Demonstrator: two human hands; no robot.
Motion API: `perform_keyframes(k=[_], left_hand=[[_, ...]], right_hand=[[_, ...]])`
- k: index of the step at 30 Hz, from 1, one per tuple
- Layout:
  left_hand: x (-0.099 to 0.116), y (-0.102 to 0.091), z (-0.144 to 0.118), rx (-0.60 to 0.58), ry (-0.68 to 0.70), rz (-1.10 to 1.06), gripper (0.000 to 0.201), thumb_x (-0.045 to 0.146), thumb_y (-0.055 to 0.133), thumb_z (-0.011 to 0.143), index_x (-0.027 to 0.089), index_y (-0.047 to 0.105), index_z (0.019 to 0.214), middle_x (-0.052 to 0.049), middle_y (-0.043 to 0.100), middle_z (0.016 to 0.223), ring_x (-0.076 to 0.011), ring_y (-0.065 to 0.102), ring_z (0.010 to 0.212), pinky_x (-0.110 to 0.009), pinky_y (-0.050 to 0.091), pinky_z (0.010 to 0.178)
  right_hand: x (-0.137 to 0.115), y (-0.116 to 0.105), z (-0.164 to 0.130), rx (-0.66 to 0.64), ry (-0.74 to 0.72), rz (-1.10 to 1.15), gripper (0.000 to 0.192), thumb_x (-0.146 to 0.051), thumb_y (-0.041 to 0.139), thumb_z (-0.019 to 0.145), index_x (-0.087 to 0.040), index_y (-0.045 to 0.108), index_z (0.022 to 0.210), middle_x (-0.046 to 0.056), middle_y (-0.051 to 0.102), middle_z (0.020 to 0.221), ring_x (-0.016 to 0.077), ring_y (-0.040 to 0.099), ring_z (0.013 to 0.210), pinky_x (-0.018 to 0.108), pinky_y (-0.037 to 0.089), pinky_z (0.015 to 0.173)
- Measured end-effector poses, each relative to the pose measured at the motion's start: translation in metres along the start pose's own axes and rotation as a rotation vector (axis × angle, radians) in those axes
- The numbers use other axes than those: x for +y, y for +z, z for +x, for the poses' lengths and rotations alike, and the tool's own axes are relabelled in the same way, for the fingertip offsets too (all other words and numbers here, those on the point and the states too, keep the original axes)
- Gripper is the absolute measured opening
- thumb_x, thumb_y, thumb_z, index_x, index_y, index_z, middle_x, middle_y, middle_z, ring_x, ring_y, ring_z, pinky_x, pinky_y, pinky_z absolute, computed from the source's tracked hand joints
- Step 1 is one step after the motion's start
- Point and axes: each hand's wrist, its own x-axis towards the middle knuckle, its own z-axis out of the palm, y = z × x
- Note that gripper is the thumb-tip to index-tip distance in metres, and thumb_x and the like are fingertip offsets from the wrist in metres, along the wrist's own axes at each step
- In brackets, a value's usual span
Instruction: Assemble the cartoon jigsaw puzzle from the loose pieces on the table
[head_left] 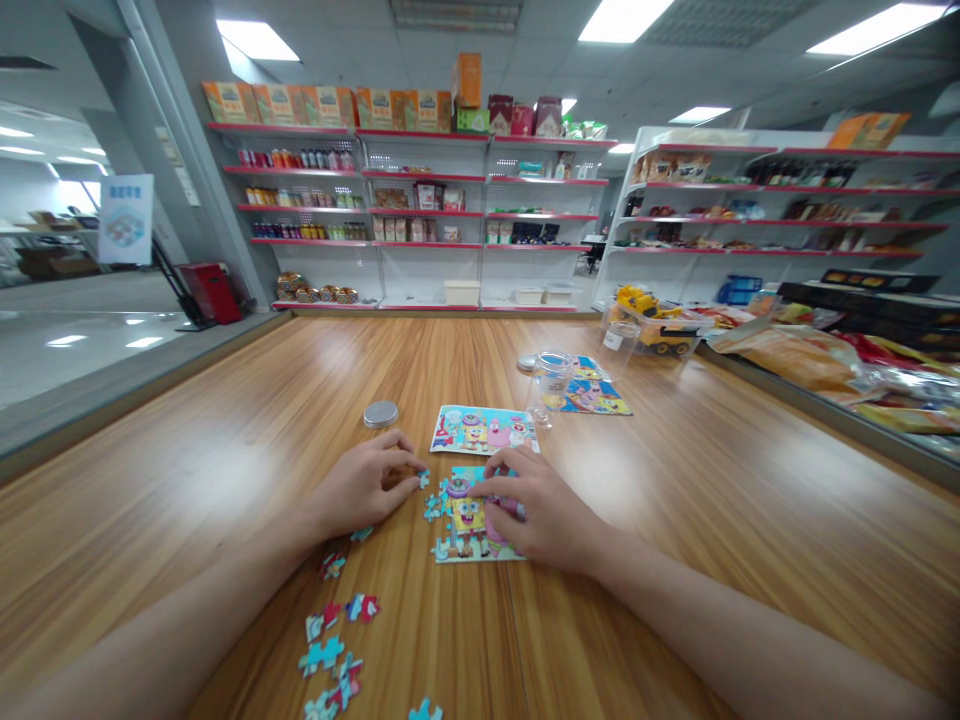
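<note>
A partly assembled cartoon jigsaw puzzle lies on the wooden floor in front of me. My left hand pinches a small blue puzzle piece at the puzzle's upper left corner. My right hand rests on the puzzle's right side, fingertips pressing pieces near its top edge. Several loose pieces are scattered along my left forearm. A printed reference picture lies just beyond the puzzle.
A silver lid sits left of the reference picture. A clear plastic jar stands on a second picture. A clear bin with a yellow toy truck is at the right. Shelves line the back.
</note>
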Motion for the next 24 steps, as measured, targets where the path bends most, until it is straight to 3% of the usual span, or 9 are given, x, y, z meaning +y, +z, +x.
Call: perform_keyframes(k=[5, 13, 24], left_hand=[[0.003, -0.007, 0.003, -0.08, 0.01, -0.081, 0.014, 0.024, 0.058, 0.086, 0.018, 0.068, 0.094, -0.004, 0.057, 0.094, -0.0117, 0.054, 0.073, -0.022, 0.045, 0.065], [0.012, -0.019, 0.002, -0.234, 0.003, -0.192, 0.012, 0.024, 0.061, 0.081, 0.015, 0.064, 0.088, -0.003, 0.055, 0.091, -0.0106, 0.05, 0.069, -0.02, 0.041, 0.058], [0.012, -0.018, 0.001, -0.237, 0.008, -0.167, 0.012, 0.026, 0.062, 0.082, 0.016, 0.064, 0.089, -0.002, 0.055, 0.088, -0.0096, 0.049, 0.066, -0.02, 0.039, 0.058]], right_hand=[[0.0, -0.001, 0.0, -0.007, 0.005, -0.002, 0.026, -0.015, 0.061, 0.08, -0.024, 0.073, 0.101, 0.007, 0.058, 0.1, 0.0217, 0.053, 0.096, 0.04, 0.043, 0.088], [0.0, 0.0, 0.0, 0.0, 0.002, -0.015, 0.028, -0.014, 0.061, 0.08, -0.026, 0.072, 0.103, 0.007, 0.058, 0.099, 0.0216, 0.053, 0.096, 0.04, 0.043, 0.088], [0.001, 0.001, 0.0, -0.011, 0.008, -0.026, 0.029, -0.014, 0.061, 0.078, -0.025, 0.072, 0.102, 0.007, 0.057, 0.099, 0.0222, 0.052, 0.096, 0.04, 0.043, 0.087]])
